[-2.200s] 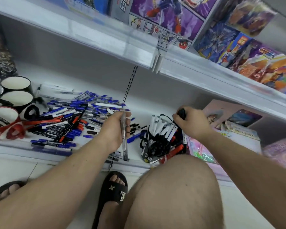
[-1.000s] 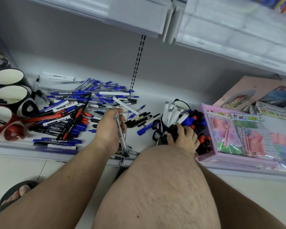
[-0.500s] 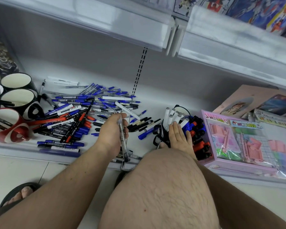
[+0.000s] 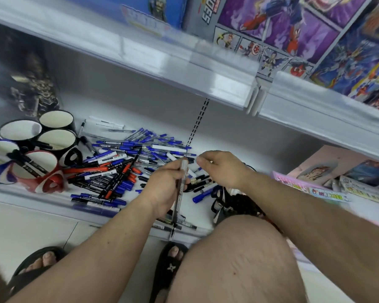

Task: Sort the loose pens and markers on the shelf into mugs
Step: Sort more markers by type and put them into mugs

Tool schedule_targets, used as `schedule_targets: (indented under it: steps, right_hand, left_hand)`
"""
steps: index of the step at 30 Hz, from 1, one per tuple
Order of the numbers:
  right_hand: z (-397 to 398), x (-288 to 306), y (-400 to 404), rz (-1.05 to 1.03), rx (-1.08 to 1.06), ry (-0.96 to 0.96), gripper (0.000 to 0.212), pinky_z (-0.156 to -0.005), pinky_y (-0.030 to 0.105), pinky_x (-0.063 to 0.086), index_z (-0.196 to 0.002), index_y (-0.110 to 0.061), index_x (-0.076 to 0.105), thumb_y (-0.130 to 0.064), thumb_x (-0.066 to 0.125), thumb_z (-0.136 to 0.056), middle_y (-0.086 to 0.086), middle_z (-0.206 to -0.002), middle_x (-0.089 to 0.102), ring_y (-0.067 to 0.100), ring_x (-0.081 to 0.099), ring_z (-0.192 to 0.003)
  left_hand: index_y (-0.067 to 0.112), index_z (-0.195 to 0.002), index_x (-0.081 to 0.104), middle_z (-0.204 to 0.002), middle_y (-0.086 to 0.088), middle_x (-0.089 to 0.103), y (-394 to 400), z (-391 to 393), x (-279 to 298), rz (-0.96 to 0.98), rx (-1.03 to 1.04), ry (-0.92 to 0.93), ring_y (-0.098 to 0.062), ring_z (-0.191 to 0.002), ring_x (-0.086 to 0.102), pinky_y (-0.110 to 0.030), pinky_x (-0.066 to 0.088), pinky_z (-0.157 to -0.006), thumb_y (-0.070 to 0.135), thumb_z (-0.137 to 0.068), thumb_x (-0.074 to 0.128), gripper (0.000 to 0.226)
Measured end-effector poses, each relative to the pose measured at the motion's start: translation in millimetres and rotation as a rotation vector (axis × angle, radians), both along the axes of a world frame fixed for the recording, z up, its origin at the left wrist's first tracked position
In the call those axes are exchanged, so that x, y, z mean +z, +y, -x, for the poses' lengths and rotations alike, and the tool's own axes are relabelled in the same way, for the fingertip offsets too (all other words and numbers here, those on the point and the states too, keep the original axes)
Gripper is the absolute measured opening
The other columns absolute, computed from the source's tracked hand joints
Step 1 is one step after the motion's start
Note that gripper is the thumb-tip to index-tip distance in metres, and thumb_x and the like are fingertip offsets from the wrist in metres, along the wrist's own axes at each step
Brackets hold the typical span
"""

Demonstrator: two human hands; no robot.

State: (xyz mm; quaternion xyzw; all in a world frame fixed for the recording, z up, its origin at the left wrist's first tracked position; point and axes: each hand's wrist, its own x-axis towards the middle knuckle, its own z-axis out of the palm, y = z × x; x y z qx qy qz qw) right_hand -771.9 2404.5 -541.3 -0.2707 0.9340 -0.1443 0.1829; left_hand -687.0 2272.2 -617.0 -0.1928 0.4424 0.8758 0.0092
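Pens (image 4: 123, 169) heaped; right hand (image 4: 222, 169) blurred, grip unclear.

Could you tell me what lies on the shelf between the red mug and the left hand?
In the head view, the loose pile of pens and markers covers that stretch between the red mug and the left hand.

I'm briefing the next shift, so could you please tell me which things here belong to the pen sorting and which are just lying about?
Part of the job:
loose pens and markers
mugs
clear pen held by left hand
right hand

Just lying about:
toy boxes
pink stationery set
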Motion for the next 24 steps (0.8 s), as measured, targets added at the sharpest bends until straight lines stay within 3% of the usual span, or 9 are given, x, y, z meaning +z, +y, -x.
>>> schedule_targets:
  steps: [2,4,10,13,15,20,24]
  right_hand:
    - [-6,16,-26,0.017,-0.008,-0.138,0.047,-0.078,0.033,0.051,-0.112,-0.017,0.065,-0.054,0.037,-0.101,0.006,-0.096,0.069,0.017,0.065,-0.078]
    - [-9,21,-49,-0.004,0.018,-0.122,0.044,-0.069,0.034,0.053,-0.104,-0.017,0.065,-0.055,0.044,-0.098,0.005,-0.084,0.070,0.016,0.063,-0.062]
    - [-15,14,-101,0.115,-0.058,-0.003,0.014,-0.062,0.031,0.052,-0.080,-0.018,0.066,-0.030,0.067,-0.087,-0.001,-0.070,0.068,0.019,0.066,-0.069]
    - [-14,2,-128,0.356,-0.197,-0.032,0.010,-0.066,0.032,0.055,-0.075,-0.020,0.068,-0.022,0.075,-0.081,-0.003,-0.070,0.067,0.019,0.067,-0.071]
    - [-13,-6,-148,0.504,-0.274,-0.077,0.014,-0.069,0.034,0.055,-0.071,-0.022,0.066,-0.014,0.074,-0.081,-0.005,-0.068,0.066,0.020,0.066,-0.070]
    - [-16,-19,-198,0.672,-0.274,-0.099,0.019,-0.070,0.035,0.054,-0.074,-0.026,0.064,-0.007,0.067,-0.080,-0.007,-0.072,0.065,0.020,0.065,-0.074]
    - [-20,-27,-247,0.731,-0.202,-0.091,0.021,-0.062,0.024,0.045,-0.075,-0.028,0.063,-0.008,0.066,-0.083,-0.008,-0.076,0.066,0.012,0.060,-0.068]
  left_hand:
    - [0.021,-0.118,0.067,-0.112,-0.001,0.067,-8,-3,4,0.085,-0.021,0.052,-0.018,-0.088,0.060,-0.032,0.048,-0.086,0.000,-0.095,0.049,0.036]
    - [0.029,-0.107,0.069,-0.100,0.004,0.072,-16,-7,10,0.217,-0.029,0.098,-0.016,-0.092,0.064,-0.029,0.051,-0.087,0.004,-0.095,0.056,0.031]
    - [0.024,-0.122,0.058,-0.101,-0.001,0.071,-58,-15,17,0.415,0.062,0.079,-0.014,-0.094,0.067,-0.023,0.053,-0.079,0.003,-0.085,0.070,0.044]
    - [0.024,-0.113,0.062,-0.092,0.002,0.066,-88,-14,20,0.504,0.090,0.041,-0.008,-0.081,0.063,-0.020,0.052,-0.074,0.006,-0.085,0.071,0.035]
    - [0.018,-0.117,0.062,-0.092,0.003,0.065,-109,-15,22,0.535,0.081,0.011,-0.010,-0.082,0.061,-0.026,0.053,-0.078,0.008,-0.087,0.067,0.032]
    - [0.013,-0.138,0.048,-0.121,-0.001,0.062,-174,-17,36,0.840,-0.017,-0.092,-0.012,-0.098,0.060,-0.019,0.048,-0.077,0.012,-0.090,0.064,0.051]
    - [0.017,-0.142,0.042,-0.132,-0.001,0.056,-248,-25,49,1.040,0.003,-0.207,-0.018,-0.108,0.059,-0.030,0.052,-0.087,0.021,-0.087,0.070,0.062]
